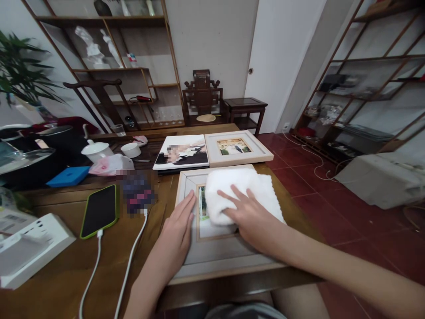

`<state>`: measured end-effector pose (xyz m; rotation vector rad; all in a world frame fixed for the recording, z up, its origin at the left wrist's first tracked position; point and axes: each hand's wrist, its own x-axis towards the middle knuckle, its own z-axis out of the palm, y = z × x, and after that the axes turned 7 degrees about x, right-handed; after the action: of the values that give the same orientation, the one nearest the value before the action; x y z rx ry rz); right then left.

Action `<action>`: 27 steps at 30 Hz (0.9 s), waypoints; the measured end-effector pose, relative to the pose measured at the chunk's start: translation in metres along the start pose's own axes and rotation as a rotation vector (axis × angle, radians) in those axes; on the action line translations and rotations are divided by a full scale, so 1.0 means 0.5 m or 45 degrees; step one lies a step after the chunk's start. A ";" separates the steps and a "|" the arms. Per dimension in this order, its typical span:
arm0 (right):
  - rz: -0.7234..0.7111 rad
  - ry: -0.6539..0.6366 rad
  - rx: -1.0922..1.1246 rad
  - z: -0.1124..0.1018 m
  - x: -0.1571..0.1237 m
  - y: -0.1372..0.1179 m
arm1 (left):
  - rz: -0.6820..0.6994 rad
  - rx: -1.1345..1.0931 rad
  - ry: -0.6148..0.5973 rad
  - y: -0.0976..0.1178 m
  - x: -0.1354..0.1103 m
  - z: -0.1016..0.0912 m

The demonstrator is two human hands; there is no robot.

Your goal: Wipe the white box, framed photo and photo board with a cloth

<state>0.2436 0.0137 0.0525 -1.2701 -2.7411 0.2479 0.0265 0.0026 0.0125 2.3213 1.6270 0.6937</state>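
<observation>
A light wooden picture frame (229, 261) with a pale mat lies flat near the table's front edge. My left hand (179, 230) rests on its left side, fingers stretched out together and holding nothing. A folded white towel (219, 179) covers much of the picture and hangs over the frame's right part. My right hand (254, 217) presses on the towel with fingers spread, the thumb sunk into the cloth and gripping it. Only the left and lower strips of the photo (202, 206) show beside the towel.
Behind lie a photo panel (186, 153) and another framed photo (262, 153). To the left are a green-cased phone (99, 212) on a cable, a white power strip (40, 248), a blue box (68, 176), a white teapot (96, 149) and dark pots (26, 161).
</observation>
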 end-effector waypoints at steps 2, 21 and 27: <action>0.047 -0.019 0.023 -0.010 0.041 -0.002 | -0.002 -0.048 0.028 0.004 -0.001 -0.005; -0.185 -0.412 0.122 -0.009 -0.024 -0.137 | -0.087 -0.058 0.135 0.006 -0.001 -0.010; 0.012 -0.332 0.065 -0.003 -0.098 -0.036 | 0.020 0.095 0.087 0.006 0.004 -0.007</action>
<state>0.2620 -0.0350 0.0562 -1.3226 -2.9202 0.5155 0.0279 0.0030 0.0171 2.3896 1.6931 0.7352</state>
